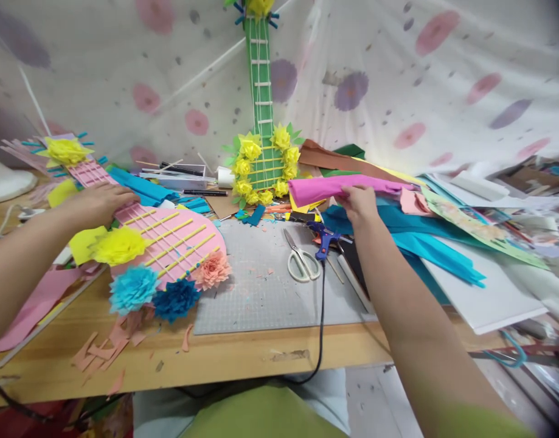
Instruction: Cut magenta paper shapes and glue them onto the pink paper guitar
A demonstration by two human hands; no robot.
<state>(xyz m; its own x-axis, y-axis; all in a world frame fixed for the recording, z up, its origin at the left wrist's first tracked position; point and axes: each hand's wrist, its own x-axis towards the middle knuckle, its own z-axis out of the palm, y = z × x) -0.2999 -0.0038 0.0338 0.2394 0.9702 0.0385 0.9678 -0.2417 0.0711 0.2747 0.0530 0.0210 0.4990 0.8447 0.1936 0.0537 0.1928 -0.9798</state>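
Observation:
My left hand [99, 202] lies over the neck of a pink paper guitar [145, 220], its fingers curled round the strings. Yellow, light blue, dark blue and peach paper flowers decorate the guitar's body. With closed fingers, my right hand [359, 199] grips a folded length of magenta crepe paper [322, 188] near its middle. Under and beside that hand spread sheets of blue crepe paper [407, 226]. A pair of scissors [302, 258] and a blue hot glue gun [325, 238] lie to the left of my right forearm.
A green paper guitar [265, 159] with yellow flowers stands upright at the back. A grey cutting mat [256, 304] covers the table's middle. Peach paper scraps [108, 344] lie near the front edge. The glue gun's black cord [323, 316] hangs over that edge. White sheets [484, 289] lie right.

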